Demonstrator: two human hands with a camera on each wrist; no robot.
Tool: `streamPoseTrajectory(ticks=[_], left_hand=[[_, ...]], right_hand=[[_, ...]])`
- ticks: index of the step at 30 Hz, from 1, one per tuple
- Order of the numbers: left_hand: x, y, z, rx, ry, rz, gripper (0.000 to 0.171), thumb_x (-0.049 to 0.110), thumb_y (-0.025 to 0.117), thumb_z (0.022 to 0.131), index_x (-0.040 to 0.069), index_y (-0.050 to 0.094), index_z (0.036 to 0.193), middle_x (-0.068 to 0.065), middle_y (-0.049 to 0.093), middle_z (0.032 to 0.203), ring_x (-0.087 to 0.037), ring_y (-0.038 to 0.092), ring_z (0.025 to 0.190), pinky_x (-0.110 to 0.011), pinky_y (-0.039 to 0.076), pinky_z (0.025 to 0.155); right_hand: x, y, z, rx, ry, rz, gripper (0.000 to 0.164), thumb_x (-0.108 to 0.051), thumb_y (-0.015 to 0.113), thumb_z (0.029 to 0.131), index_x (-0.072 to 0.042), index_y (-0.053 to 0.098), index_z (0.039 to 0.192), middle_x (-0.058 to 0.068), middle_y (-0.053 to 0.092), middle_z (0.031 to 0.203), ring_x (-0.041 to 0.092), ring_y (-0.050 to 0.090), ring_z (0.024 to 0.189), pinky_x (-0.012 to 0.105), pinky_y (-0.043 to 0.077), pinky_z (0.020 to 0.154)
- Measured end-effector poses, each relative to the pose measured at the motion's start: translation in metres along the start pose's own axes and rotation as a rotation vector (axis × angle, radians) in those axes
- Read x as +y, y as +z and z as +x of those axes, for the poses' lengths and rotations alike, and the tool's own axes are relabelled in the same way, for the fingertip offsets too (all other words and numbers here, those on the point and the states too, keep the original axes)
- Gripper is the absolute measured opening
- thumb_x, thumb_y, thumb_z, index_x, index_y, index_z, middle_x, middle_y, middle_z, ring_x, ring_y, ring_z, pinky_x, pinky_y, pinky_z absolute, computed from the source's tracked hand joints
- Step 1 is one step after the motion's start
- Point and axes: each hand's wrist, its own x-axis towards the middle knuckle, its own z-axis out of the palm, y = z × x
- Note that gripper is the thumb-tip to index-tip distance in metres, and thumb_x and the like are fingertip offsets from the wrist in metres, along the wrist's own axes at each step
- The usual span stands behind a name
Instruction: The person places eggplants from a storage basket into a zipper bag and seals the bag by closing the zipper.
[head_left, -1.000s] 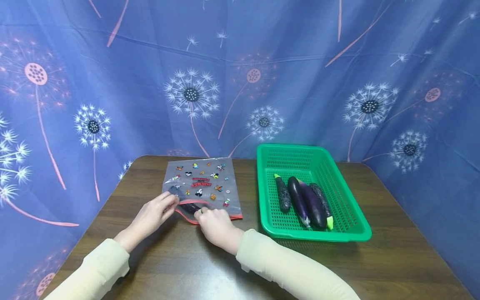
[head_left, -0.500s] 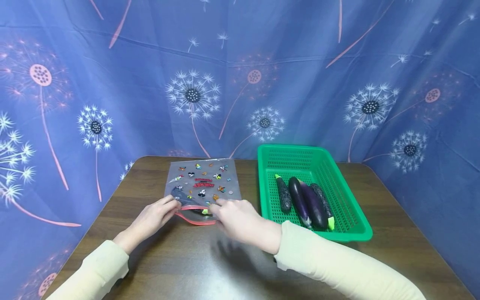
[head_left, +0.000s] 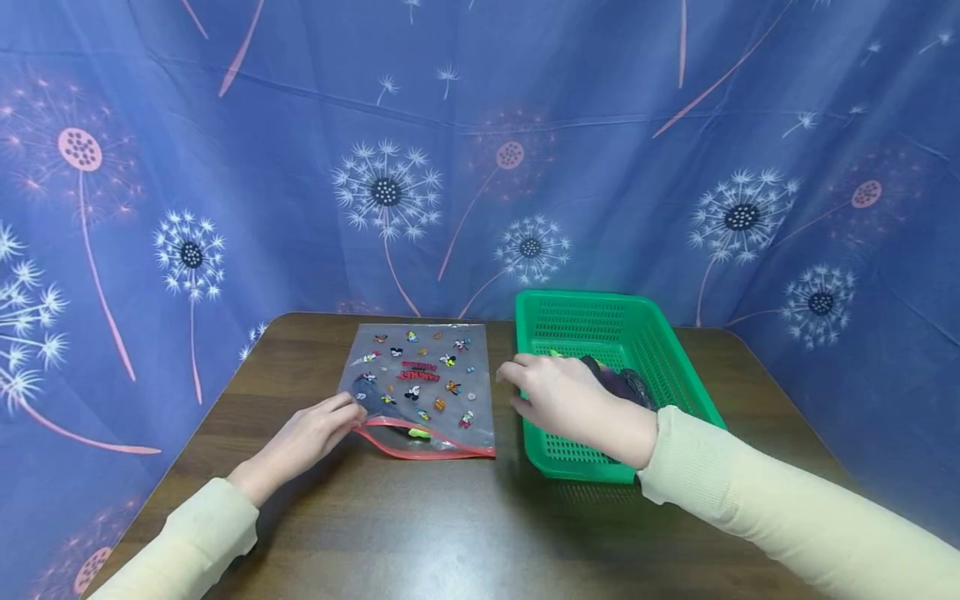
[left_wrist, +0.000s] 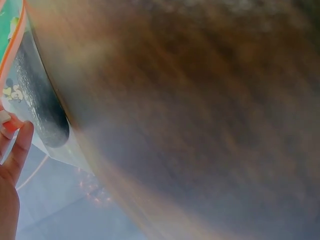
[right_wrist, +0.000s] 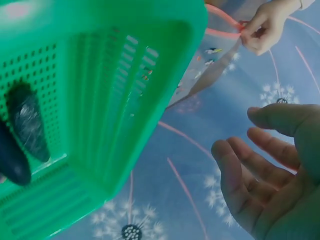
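Dandelion-print curtain [head_left: 450, 167] behind. Left of basket [head_left: 585, 293]: my left hand [head_left: 311, 429] pinches the bag [head_left: 420, 387]; head view shows a green tip [head_left: 418, 433] inside, left-wrist view the dark vegetable [left_wrist: 42, 95] lengthwise. At basket's left rim: my right hand [head_left: 562, 396], loosely curled, empty.

On the red-edged, clear, rectangular plastic bag [head_left: 417, 396], I am seeing upside-down red lettering [head_left: 418, 375]; its larger word is apparently reading "MICKEY", while the smaller words beside it are appearing too tiny to read.
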Motion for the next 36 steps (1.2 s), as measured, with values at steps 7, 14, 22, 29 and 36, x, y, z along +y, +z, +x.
streamPoseTrajectory(ticks=[7, 14, 22, 29, 36], left_hand=[[0.004, 0.001, 0.003, 0.016, -0.006, -0.003, 0.021, 0.005, 0.069, 0.081, 0.02, 0.064, 0.095, 0.012, 0.053, 0.089, -0.001, 0.055, 0.075, -0.026, 0.048, 0.062], [0.006, 0.003, 0.003, 0.046, -0.02, 0.021, 0.023, 0.005, 0.072, 0.078, 0.02, 0.062, 0.093, 0.012, 0.054, 0.088, -0.002, 0.055, 0.074, -0.026, 0.049, 0.061], [0.007, 0.006, 0.004, 0.067, -0.057, 0.029, 0.021, 0.006, 0.07, 0.079, 0.02, 0.061, 0.092, 0.014, 0.052, 0.085, -0.002, 0.052, 0.07, -0.027, 0.046, 0.055], [0.008, 0.006, 0.007, 0.064, -0.117, 0.034, 0.018, 0.007, 0.069, 0.08, 0.019, 0.061, 0.09, 0.015, 0.053, 0.085, 0.0, 0.048, 0.068, -0.025, 0.043, 0.053], [0.006, 0.006, 0.008, 0.06, -0.128, 0.043, 0.019, 0.006, 0.068, 0.081, 0.02, 0.06, 0.091, 0.015, 0.051, 0.084, 0.0, 0.046, 0.068, -0.024, 0.042, 0.053]], right_hand=[[0.023, -0.011, -0.011, -0.075, 0.037, 0.142, 0.03, -0.021, 0.077, 0.077, -0.015, 0.066, 0.104, -0.002, 0.066, 0.099, 0.008, 0.06, 0.068, 0.017, 0.036, 0.042], [0.051, -0.015, -0.007, -0.125, 0.084, 0.197, 0.031, -0.026, 0.075, 0.078, -0.017, 0.066, 0.107, -0.003, 0.066, 0.096, 0.003, 0.054, 0.064, 0.02, 0.041, 0.047], [0.085, -0.012, 0.0, -0.186, 0.161, 0.19, 0.036, -0.03, 0.073, 0.08, -0.017, 0.064, 0.113, 0.001, 0.065, 0.109, 0.017, 0.062, 0.086, 0.031, 0.048, 0.06], [0.112, -0.004, 0.01, -0.209, 0.24, 0.206, 0.043, -0.029, 0.073, 0.081, -0.011, 0.061, 0.118, 0.007, 0.064, 0.109, 0.023, 0.062, 0.092, 0.04, 0.05, 0.068], [0.133, 0.014, 0.017, -0.266, 0.317, 0.266, 0.047, -0.025, 0.07, 0.083, -0.007, 0.056, 0.124, 0.013, 0.06, 0.114, 0.03, 0.058, 0.103, 0.047, 0.049, 0.078]])
